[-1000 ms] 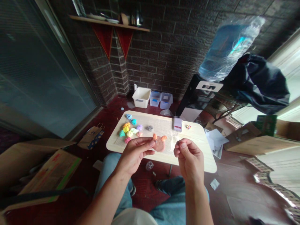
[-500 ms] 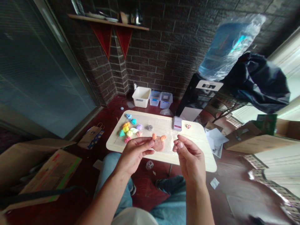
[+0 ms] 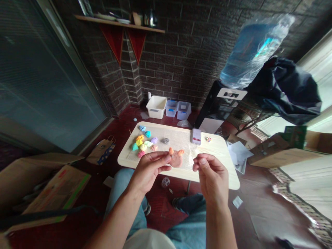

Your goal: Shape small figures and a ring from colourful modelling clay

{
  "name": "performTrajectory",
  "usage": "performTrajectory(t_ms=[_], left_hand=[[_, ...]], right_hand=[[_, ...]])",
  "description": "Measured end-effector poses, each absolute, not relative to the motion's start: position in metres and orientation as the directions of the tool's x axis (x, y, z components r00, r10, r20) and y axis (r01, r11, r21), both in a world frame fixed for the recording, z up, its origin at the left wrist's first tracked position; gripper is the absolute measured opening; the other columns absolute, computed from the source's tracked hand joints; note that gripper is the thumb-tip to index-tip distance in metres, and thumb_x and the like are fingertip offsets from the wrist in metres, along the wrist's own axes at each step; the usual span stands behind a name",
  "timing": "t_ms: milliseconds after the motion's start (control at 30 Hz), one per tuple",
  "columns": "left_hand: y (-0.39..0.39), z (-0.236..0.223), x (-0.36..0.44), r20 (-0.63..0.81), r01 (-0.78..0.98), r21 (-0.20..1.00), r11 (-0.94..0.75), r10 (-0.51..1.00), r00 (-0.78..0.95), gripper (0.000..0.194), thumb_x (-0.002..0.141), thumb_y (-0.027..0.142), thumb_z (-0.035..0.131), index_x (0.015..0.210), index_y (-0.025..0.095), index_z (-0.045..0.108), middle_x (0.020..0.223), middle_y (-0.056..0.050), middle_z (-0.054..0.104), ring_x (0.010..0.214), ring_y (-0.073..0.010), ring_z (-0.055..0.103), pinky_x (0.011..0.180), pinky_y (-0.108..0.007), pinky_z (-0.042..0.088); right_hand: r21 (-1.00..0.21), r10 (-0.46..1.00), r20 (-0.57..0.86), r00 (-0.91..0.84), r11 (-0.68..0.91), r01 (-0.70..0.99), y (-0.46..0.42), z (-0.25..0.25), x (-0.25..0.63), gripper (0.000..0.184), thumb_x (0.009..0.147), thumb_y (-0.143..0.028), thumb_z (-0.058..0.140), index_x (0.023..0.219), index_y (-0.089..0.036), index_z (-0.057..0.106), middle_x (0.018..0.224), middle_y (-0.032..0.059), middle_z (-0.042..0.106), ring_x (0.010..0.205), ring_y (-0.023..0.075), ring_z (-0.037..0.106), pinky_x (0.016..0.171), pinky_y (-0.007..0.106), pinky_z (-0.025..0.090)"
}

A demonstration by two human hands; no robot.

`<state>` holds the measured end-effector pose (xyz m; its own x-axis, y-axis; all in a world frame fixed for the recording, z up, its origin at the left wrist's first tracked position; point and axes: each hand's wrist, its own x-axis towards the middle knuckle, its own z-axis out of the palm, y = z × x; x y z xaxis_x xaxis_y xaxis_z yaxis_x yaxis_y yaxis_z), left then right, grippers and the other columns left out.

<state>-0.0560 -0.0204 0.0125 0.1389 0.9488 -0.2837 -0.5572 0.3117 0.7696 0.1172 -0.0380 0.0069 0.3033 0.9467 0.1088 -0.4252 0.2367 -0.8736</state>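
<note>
My left hand [image 3: 150,170] pinches the edge of a flat, round, pinkish-brown clay piece [image 3: 177,161] with two orange lumps on its upper rim. It is held above the near edge of the table [image 3: 222,166]. To the right, apart from the clay piece, my right hand [image 3: 213,175] has thumb and fingertips pressed together; anything between them is too small or hidden to name. Beyond my left hand lie several coloured clay lumps [image 3: 143,147] on a bubble-wrap sheet [image 3: 171,136]. A grey lump [image 3: 165,140] rests farther right on that sheet.
A phone [image 3: 196,136] and a small multicoloured cluster [image 3: 208,139] lie on the table's far right. Behind stand a white bin [image 3: 156,108] and two clear bluish bins [image 3: 184,111]. A water dispenser [image 3: 216,107] is back right, cardboard boxes [image 3: 49,193] at left.
My right hand has shifted slightly right and its fingers have curled a little more closely together. The left hand and the clay piece have stayed nearly still.
</note>
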Motion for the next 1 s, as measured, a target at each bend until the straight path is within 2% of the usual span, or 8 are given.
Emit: performTrajectory(t_ms=[400, 600, 867, 1000], left_hand=[[-0.021, 0.012, -0.056, -0.281, -0.544, 0.780, 0.310, 0.950, 0.139, 0.027, 0.058, 0.021, 0.088, 0.081, 0.012, 0.078, 0.083, -0.007, 0.076, 0.069, -0.0119, 0.067, 0.057, -0.018, 0.054], [-0.020, 0.010, -0.056, -0.274, -0.539, 0.789, 0.295, 0.954, 0.121, 0.026, 0.058, 0.022, 0.088, 0.080, 0.012, 0.077, 0.084, -0.008, 0.076, 0.070, -0.0137, 0.068, 0.059, -0.021, 0.054], [-0.019, 0.011, -0.055, -0.275, -0.542, 0.786, 0.297, 0.954, 0.124, 0.025, 0.057, 0.021, 0.088, 0.078, 0.012, 0.078, 0.080, -0.006, 0.076, 0.068, -0.0115, 0.067, 0.058, -0.018, 0.054], [-0.020, 0.011, -0.055, -0.279, -0.540, 0.788, 0.296, 0.953, 0.115, 0.027, 0.056, 0.022, 0.089, 0.079, 0.012, 0.078, 0.080, -0.007, 0.076, 0.069, -0.0121, 0.067, 0.058, -0.019, 0.054]], right_hand=[[-0.907, 0.936, 0.146, 0.320, 0.256, -0.335, -0.040, 0.007, 0.119, 0.012, 0.074, -0.027, 0.079, 0.071, -0.019, 0.070, 0.063, -0.0008, 0.067, 0.048, 0.0085, 0.054, 0.048, 0.022, 0.043], [-0.939, 0.903, 0.221, 0.367, 0.299, -0.170, -0.041, 0.000, 0.120, 0.007, 0.073, -0.023, 0.079, 0.074, -0.021, 0.072, 0.062, -0.0031, 0.063, 0.055, 0.0088, 0.050, 0.051, 0.023, 0.039], [-0.951, 0.919, 0.175, 0.354, 0.251, -0.182, -0.041, -0.003, 0.119, 0.015, 0.073, -0.024, 0.079, 0.089, -0.025, 0.077, 0.081, 0.0009, 0.073, 0.066, 0.0134, 0.061, 0.064, 0.030, 0.048], [-0.948, 0.921, 0.129, 0.369, 0.224, -0.228, -0.040, -0.005, 0.119, 0.022, 0.072, -0.025, 0.080, 0.093, -0.025, 0.077, 0.082, 0.0024, 0.075, 0.065, 0.0143, 0.063, 0.067, 0.033, 0.050]])
